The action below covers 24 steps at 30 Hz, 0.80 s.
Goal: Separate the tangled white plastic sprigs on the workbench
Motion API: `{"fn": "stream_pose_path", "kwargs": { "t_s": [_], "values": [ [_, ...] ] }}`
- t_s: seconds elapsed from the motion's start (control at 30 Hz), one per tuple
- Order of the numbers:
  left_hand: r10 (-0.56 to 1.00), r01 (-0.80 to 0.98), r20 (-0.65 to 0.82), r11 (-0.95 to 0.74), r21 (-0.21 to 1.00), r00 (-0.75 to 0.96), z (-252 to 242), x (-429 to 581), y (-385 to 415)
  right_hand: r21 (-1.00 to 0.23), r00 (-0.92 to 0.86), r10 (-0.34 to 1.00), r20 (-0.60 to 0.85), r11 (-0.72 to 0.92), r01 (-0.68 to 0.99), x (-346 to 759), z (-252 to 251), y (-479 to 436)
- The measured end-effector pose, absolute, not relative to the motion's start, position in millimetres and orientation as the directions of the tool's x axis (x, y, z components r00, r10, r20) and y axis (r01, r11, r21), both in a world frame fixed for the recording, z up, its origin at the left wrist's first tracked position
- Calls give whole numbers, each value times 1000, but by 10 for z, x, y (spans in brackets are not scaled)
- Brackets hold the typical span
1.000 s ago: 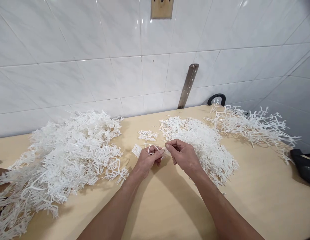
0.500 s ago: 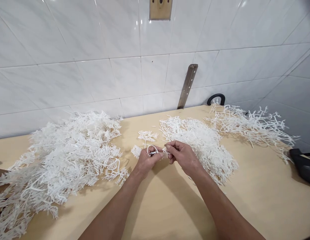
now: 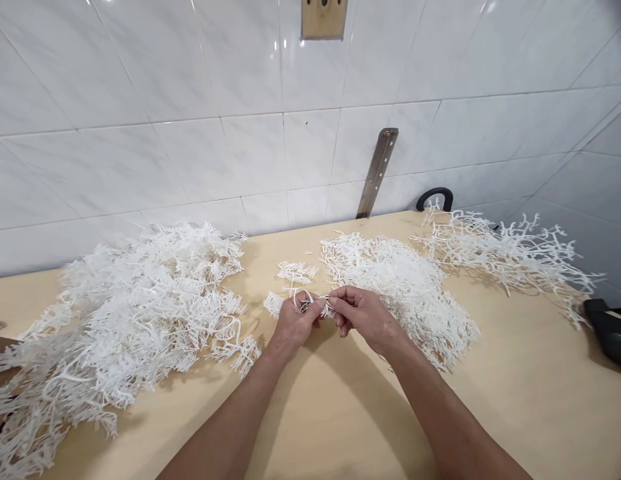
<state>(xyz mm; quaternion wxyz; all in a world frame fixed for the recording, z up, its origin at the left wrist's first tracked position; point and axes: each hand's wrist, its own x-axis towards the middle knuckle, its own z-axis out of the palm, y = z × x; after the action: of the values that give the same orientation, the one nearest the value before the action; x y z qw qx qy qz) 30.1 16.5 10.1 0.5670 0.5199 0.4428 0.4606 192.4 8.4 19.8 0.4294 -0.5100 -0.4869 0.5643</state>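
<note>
with the clock centred on the two hands, a white tiled wall is rising at 12 o'clock, and a pale wooden surface is spreading below it. a big heap of tangled white branching pieces is lying at 9 o'clock. a smaller heap of white bits is sitting at 3 o'clock, just beside the right hand, and a loose spread of white twig-like pieces is lying farther out, between 2 and 3. the right hand is pinching a white strand, thumb against fingers; the left hand is clamping the same strand, which is looping over its fingers. a metal strip is leaning at 1 o'clock, and a black curved handle is showing at 2. a small white clump is resting near 11.
</note>
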Motion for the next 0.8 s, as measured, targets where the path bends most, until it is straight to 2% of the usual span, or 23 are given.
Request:
{"fn": "stream_pose_path", "kwargs": {
  "t_s": [0.2,0.33,0.43,0.6,0.8],
  "values": [
    [957,7,-96,98,995,275,128,252,179,-978,-20,996,-89,-84,190,2003,235,75],
    [942,54,-80,66,996,325,181,224,168,-959,-142,986,-91,-49,277,2041,304,48],
    [947,79,-83,61,995,311,187,213,176,-955,-219,970,-103,-35,295,2048,301,43],
    [938,105,-111,81,991,329,174,200,196,-957,-178,976,-122,-68,281,2057,257,66],
    [917,74,-120,99,992,380,201,187,188,-926,-125,988,-92,-39,375,2040,284,64]
  ]
}}
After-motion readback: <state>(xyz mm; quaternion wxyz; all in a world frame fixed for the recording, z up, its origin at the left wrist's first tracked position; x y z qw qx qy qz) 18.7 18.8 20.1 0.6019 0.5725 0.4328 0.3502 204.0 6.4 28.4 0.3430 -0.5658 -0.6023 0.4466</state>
